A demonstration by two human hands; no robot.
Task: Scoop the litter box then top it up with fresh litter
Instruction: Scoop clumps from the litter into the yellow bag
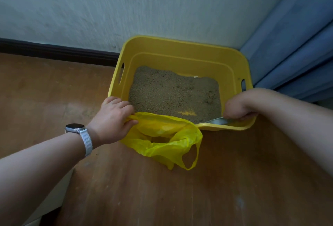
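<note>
head view: left grip (pixel 111 119) pinches bag (pixel 162 135) at litter box (pixel 180 45) rim, right grip (pixel 237 106) clutches scoop (pixel 218 121).

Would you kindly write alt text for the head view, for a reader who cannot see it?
A person's left hand holds a yellow bag open against a yellow litter box; the right hand grips a metal scoop.
</note>
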